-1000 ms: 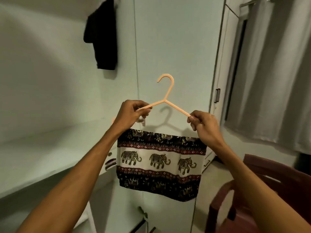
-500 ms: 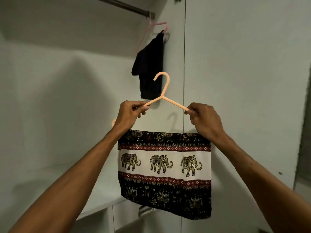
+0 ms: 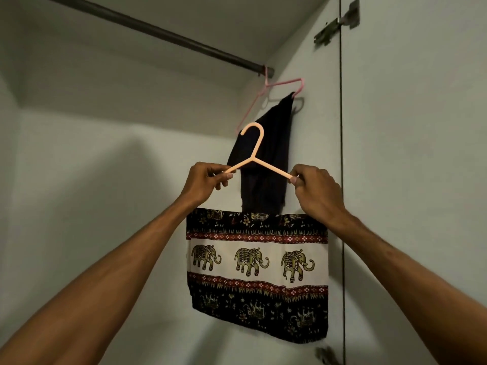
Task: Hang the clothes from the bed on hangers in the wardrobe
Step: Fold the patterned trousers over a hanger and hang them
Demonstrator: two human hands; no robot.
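Left hand (image 3: 201, 183) & right hand (image 3: 317, 192) each pinch peach hanger (image 3: 257, 164) arm, fingers curled round it. Elephant-print cloth (image 3: 257, 272) hangs below hanger (inside wardrobe), under rail (image 3: 158, 31), in front of black garment (image 3: 266, 164) on pink hanger (image 3: 268, 93).

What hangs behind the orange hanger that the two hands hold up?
Behind the orange hanger: a black garment on a pink hanger, hooked on the rod. The elephant cloth covers its lower end.

Metal hinge (image 3: 340, 23) upper right, second hinge (image 3: 325, 355) at bottom edge
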